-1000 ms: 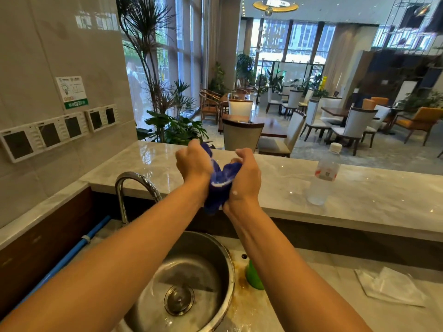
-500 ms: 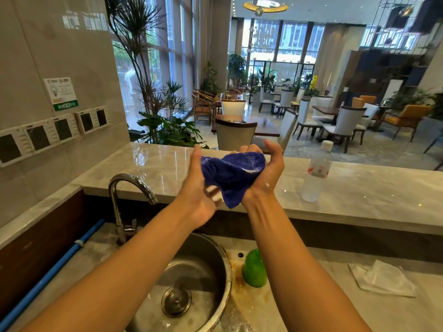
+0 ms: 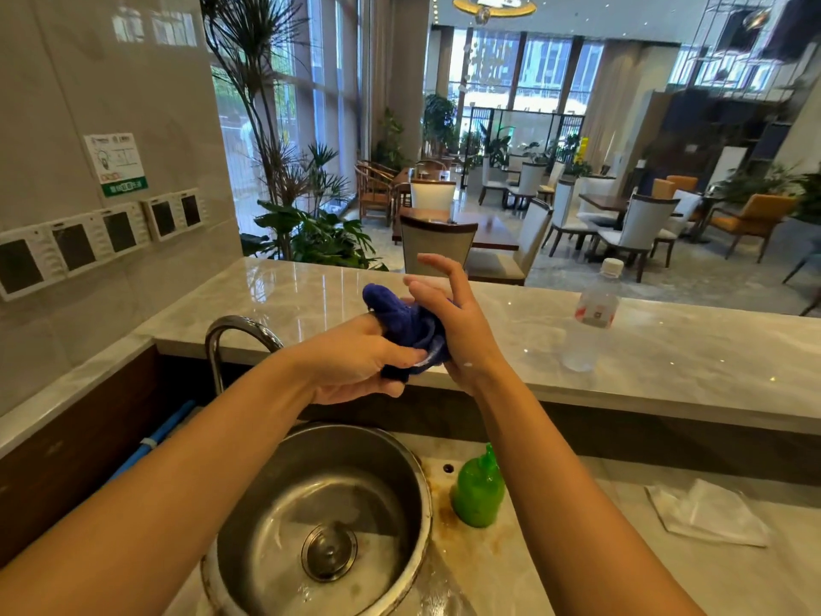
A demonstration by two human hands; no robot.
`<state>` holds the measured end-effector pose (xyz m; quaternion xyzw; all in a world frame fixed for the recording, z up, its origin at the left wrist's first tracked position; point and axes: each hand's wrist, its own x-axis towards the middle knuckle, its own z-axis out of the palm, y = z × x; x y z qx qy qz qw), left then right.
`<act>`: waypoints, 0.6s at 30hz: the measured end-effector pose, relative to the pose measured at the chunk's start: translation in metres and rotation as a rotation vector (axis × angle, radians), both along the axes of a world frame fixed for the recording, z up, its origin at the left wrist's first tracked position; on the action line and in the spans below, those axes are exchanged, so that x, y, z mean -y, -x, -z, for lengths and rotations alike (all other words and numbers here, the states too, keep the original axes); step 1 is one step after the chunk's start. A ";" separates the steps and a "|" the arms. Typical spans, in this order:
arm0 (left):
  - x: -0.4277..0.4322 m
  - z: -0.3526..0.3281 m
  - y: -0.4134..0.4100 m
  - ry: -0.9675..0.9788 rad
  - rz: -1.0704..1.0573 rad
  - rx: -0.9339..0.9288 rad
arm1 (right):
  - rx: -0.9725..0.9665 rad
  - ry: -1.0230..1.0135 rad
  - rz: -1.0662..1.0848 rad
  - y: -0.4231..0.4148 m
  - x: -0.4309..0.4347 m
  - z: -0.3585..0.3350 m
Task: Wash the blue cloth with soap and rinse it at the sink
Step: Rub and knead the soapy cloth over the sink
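The blue cloth [image 3: 406, 324] is bunched up between both hands, held in the air above the round steel sink [image 3: 413, 482]. My left hand [image 3: 355, 362] lies under it, palm turned up, fingers curled on the cloth's lower edge. My right hand [image 3: 453, 322] presses on the cloth from the right with its palm, fingers spread and lifted. A curved chrome tap [image 3: 231, 331] stands at the sink's back left, with no water running. A green soap bottle [image 3: 477, 493] stands just right of the sink, partly behind my right forearm.
A clear plastic water bottle [image 3: 593, 322] stands on the raised marble counter [image 3: 666, 349] at the right. A crumpled white tissue [image 3: 706, 513] lies on the lower counter. A tiled wall with switch panels [image 3: 102, 233] is on the left. A blue pipe [image 3: 155, 437] runs behind the sink.
The hands went from wringing the cloth in fists to opening around it, then lowered; the left hand turned palm up under it and the right hand's fingers lifted off.
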<state>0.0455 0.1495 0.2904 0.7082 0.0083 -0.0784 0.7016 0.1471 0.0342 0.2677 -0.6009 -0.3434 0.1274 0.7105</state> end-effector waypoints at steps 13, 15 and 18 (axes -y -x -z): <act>0.010 0.004 -0.028 0.011 -0.631 0.169 | -0.043 -0.110 0.342 0.023 -0.025 0.018; 0.009 0.005 -0.034 -0.053 -0.748 0.184 | -0.062 -0.136 0.330 0.032 -0.031 0.018; 0.012 0.018 -0.035 0.002 -0.931 0.138 | -0.055 -0.183 0.327 0.038 -0.033 0.016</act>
